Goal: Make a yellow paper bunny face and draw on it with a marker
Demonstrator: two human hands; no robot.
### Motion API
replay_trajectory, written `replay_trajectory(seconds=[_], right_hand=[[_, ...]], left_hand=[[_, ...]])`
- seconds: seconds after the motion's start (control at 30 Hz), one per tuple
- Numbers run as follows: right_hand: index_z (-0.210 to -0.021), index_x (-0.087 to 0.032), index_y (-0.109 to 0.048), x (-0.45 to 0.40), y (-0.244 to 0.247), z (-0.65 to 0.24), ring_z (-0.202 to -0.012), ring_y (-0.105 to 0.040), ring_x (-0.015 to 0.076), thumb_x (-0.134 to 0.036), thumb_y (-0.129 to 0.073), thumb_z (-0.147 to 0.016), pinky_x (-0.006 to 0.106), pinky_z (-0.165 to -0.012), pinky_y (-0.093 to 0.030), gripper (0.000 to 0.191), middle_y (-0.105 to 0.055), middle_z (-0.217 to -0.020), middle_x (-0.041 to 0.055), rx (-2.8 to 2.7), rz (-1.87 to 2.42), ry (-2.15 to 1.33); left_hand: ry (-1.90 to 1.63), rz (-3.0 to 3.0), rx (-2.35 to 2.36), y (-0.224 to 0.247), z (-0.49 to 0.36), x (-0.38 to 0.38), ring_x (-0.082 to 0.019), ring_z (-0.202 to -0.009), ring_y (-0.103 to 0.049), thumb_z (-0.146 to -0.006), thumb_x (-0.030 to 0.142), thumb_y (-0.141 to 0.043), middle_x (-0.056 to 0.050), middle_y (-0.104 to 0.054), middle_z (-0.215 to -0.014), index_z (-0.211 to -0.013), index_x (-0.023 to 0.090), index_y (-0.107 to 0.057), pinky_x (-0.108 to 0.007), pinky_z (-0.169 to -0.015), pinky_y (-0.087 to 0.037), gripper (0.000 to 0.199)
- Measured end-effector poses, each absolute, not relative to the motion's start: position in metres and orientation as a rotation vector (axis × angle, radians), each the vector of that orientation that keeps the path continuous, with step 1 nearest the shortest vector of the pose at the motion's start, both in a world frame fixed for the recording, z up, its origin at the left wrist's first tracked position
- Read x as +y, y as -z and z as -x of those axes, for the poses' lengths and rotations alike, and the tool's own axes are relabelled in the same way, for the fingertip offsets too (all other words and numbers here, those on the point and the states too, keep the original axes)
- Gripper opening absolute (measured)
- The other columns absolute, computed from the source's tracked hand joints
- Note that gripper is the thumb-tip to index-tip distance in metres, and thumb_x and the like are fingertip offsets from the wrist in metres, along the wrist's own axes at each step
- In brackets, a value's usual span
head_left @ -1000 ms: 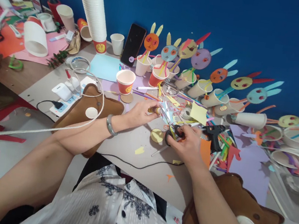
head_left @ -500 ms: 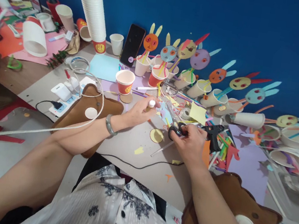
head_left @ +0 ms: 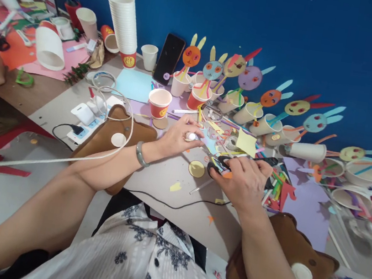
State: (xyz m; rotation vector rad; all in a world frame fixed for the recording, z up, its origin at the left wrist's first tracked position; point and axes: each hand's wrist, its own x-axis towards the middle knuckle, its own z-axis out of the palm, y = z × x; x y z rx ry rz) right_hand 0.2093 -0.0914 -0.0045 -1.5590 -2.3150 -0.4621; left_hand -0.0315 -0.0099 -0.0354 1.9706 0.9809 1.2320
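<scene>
My left hand [head_left: 180, 137] is closed round a small white-ended item [head_left: 190, 136], perhaps a marker or glue stick, above the scraps. To its right, my right hand [head_left: 243, 180] is over the black-handled scissors [head_left: 215, 164]; its fingers are bent and partly hide the handles, so its hold is unclear. A yellow paper disc [head_left: 196, 169] lies between the hands on the table. Just beyond my left hand is a red-and-white paper cup [head_left: 159, 104], with a brown disc [head_left: 159, 123] in front of it.
Cups with paper rabbit heads [head_left: 251, 78] line the blue wall. A tall cup stack [head_left: 123, 22] and a phone [head_left: 169, 58] stand at the back left. A white cable [head_left: 65, 162] crosses above my left forearm. Brown cushions [head_left: 281, 250] lie along the front edge.
My right hand has moved slightly right and turned over, its back now facing up and its fingers reaching over the area by the scissors. My left hand still holds the white-ended item.
</scene>
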Motion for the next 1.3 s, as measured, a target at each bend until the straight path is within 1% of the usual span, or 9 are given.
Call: replay_trajectory(seconds=[0.13, 0.33, 0.57, 0.77, 0.97, 1.07, 1.17, 1.23, 1.3], right_hand=[[-0.076, -0.022, -0.061, -0.093, -0.012, -0.21, -0.079, -0.056, 0.0256, -0.048, -0.068, -0.089, 0.045, -0.088, -0.035, 0.029, -0.064, -0.077, 0.007, -2.376, 1.538, 0.404], [-0.073, -0.023, -0.056, -0.097, -0.025, -0.215, -0.078, -0.056, 0.0244, -0.046, -0.068, -0.085, 0.044, -0.089, -0.035, 0.028, -0.06, -0.074, 0.0045, -2.412, 1.526, 0.321], [-0.073, -0.024, -0.051, -0.09, -0.012, -0.248, -0.074, -0.058, 0.0237, -0.048, -0.069, -0.081, 0.043, -0.081, -0.034, 0.031, -0.064, -0.073, 0.0033, -2.376, 1.701, 0.227], [-0.073, -0.025, -0.053, -0.082, 0.016, -0.289, -0.073, -0.056, 0.0261, -0.063, -0.063, -0.083, 0.043, -0.075, -0.034, 0.04, -0.063, -0.077, 0.0068, -2.229, 1.857, 0.205], [-0.07, -0.024, -0.061, -0.079, 0.035, -0.317, -0.067, -0.051, 0.0247, -0.077, -0.06, -0.08, 0.041, -0.071, -0.034, 0.054, -0.055, -0.07, 0.0053, -2.253, 1.879, 0.22], [-0.075, -0.024, -0.067, -0.081, 0.033, -0.317, -0.072, -0.056, 0.0275, -0.073, -0.062, -0.08, 0.043, -0.072, -0.037, 0.05, -0.061, -0.075, 0.0076, -2.272, 1.876, 0.27], [-0.08, -0.023, -0.069, -0.084, 0.023, -0.298, -0.086, -0.063, 0.0328, -0.06, -0.065, -0.083, 0.048, -0.078, -0.042, 0.038, -0.07, -0.089, 0.0123, -2.222, 1.846, 0.273], [-0.09, -0.023, -0.072, -0.085, 0.015, -0.273, -0.091, -0.067, 0.0325, -0.051, -0.065, -0.087, 0.049, -0.082, -0.046, 0.03, -0.074, -0.095, 0.0127, -2.196, 1.745, 0.095], [-0.1, -0.022, -0.074, -0.084, 0.009, -0.243, -0.088, -0.071, 0.0293, -0.046, -0.065, -0.088, 0.045, -0.08, -0.051, 0.029, -0.077, -0.095, 0.0109, -2.174, 1.619, -0.248]], left_hand=[[-1.22, -2.004, 0.939, 0.036, 0.032, -0.009, -0.021, -0.104, -0.059, -0.086, 0.043, -0.081, -0.006, -0.06, -0.105, -0.092, 0.023, -0.079, -0.039, -0.099, -0.051, 0.021], [-1.181, -2.02, 0.964, 0.035, 0.03, -0.009, -0.02, -0.105, -0.059, -0.09, 0.024, -0.073, -0.005, -0.06, -0.103, -0.089, 0.021, -0.077, -0.037, -0.099, -0.049, 0.004], [-1.137, -1.938, 1.127, 0.039, 0.03, 0.0, -0.019, -0.093, -0.061, -0.088, 0.027, -0.075, -0.003, -0.067, -0.093, -0.082, 0.019, -0.07, -0.035, -0.091, -0.051, 0.011], [-1.126, -1.911, 1.145, 0.043, 0.029, 0.002, -0.02, -0.088, -0.063, -0.091, 0.03, -0.071, -0.004, -0.069, -0.087, -0.072, 0.019, -0.062, -0.035, -0.084, -0.051, 0.024], [-1.114, -1.886, 1.088, 0.044, 0.029, 0.003, -0.019, -0.086, -0.065, -0.094, 0.037, -0.066, -0.005, -0.07, -0.084, -0.069, 0.02, -0.061, -0.034, -0.083, -0.052, 0.03], [-1.121, -1.888, 1.084, 0.045, 0.028, 0.003, -0.018, -0.083, -0.063, -0.093, 0.035, -0.065, -0.003, -0.067, -0.078, -0.065, 0.02, -0.058, -0.034, -0.082, -0.051, 0.032], [-1.119, -1.878, 1.072, 0.046, 0.027, 0.003, -0.018, -0.078, -0.061, -0.093, 0.034, -0.065, -0.001, -0.066, -0.075, -0.067, 0.02, -0.06, -0.033, -0.078, -0.05, 0.03], [-1.117, -1.872, 1.027, 0.046, 0.026, 0.002, -0.018, -0.079, -0.061, -0.092, 0.033, -0.066, -0.001, -0.066, -0.075, -0.07, 0.02, -0.063, -0.033, -0.079, -0.051, 0.026], [-1.105, -1.87, 0.969, 0.044, 0.026, 0.001, -0.018, -0.083, -0.064, -0.092, 0.034, -0.067, -0.001, -0.069, -0.078, -0.073, 0.02, -0.068, -0.033, -0.083, -0.051, 0.023]])
